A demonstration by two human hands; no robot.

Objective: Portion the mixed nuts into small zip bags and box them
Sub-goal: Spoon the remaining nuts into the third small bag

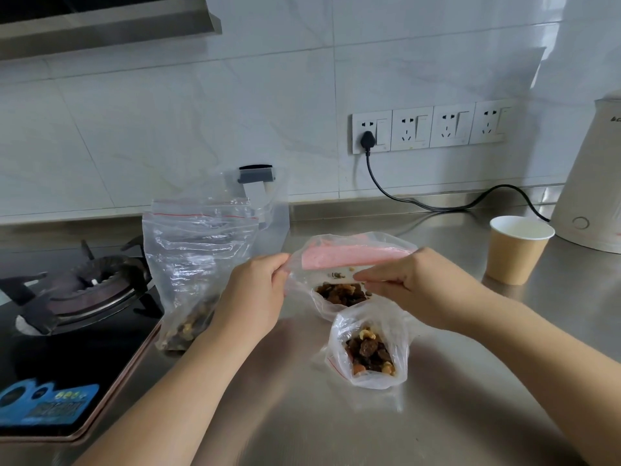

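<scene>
A small clear zip bag (331, 306) with a pink strip at its mouth lies on the steel counter, holding brown mixed nuts. My left hand (257, 290) pinches its left top edge. My right hand (408, 280) pinches the near lip at the right, so the mouth gapes between them. In front of it stands a second small zip bag (369, 351), open at the top and filled with nuts. A large clear zip bag (195, 264) with a red line stands to the left, with nuts at its bottom.
A gas hob (84, 290) lies at the left, with a blue label at its near corner. A brown paper cup (515, 253) and a cream kettle (594, 183) stand at the right; the black cord (420, 203) runs to the wall sockets. A clear plastic container (268, 196) stands behind the large bag.
</scene>
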